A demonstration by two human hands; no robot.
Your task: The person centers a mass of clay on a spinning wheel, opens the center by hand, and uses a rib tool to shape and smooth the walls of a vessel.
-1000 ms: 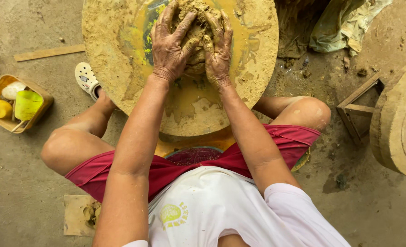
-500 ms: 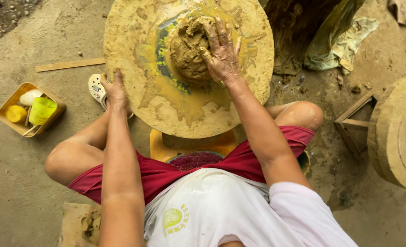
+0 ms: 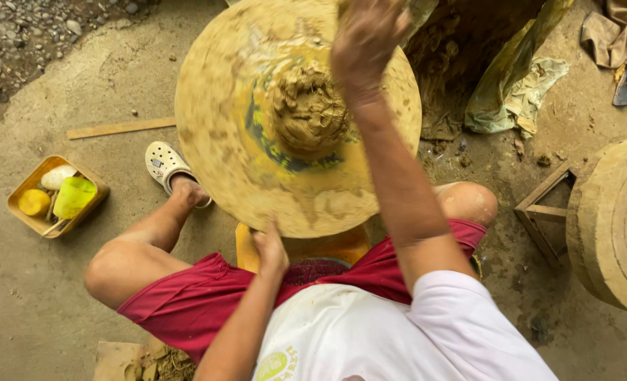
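Note:
A round, clay-smeared potter's wheel [image 3: 214,106] lies flat between my knees. A rough lump of wet brown clay [image 3: 306,109] sits at its centre. My left hand [image 3: 269,248] grips the near rim of the wheel, close to my lap. My right hand [image 3: 366,39], coated in clay, hangs raised above the far side of the wheel, apart from the lump. It is blurred and its fingertips are cut off by the top edge. I sit low in red shorts with my legs spread around the wheel.
A yellow tray [image 3: 25,180] with a sponge and a yellow-green cup stands on the floor at the left. Nearby are a wooden stick [image 3: 119,128] and my white clog [image 3: 164,164]. At the right are a second round disc [image 3: 617,226], a wooden frame [image 3: 539,212] and crumpled plastic sheeting [image 3: 511,92].
Both hands left the clay lump. The left went to the wheel's left edge, then to its near rim. The right hand lifted off the lump into the air.

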